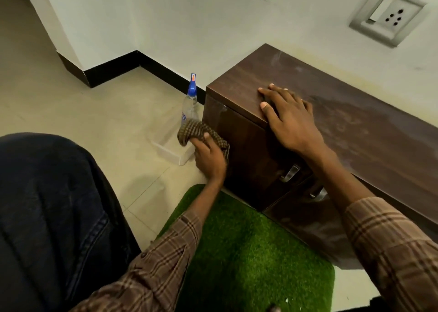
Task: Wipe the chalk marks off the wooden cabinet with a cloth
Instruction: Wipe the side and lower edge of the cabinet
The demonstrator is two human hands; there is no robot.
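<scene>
My left hand (209, 156) grips the checked cloth (200, 133) bunched against the left end of the wooden cabinet (331, 103). My right hand (288, 120) lies flat on the cabinet's top, fingers spread, holding nothing. Pale chalk smears show on the top. On the floor left of the cabinet, a spray bottle (189, 103) stands beside a shallow white tray (174, 152).

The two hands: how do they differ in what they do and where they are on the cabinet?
The left hand grips the checked cloth against the front of the cabinet; the right hand holds nothing. The left hand's fingers curl round the cloth, while the right hand lies flat with fingers spread on the cabinet's top near its front edge. The left hand sits lower than the right. Both come out of plaid sleeves.
</scene>
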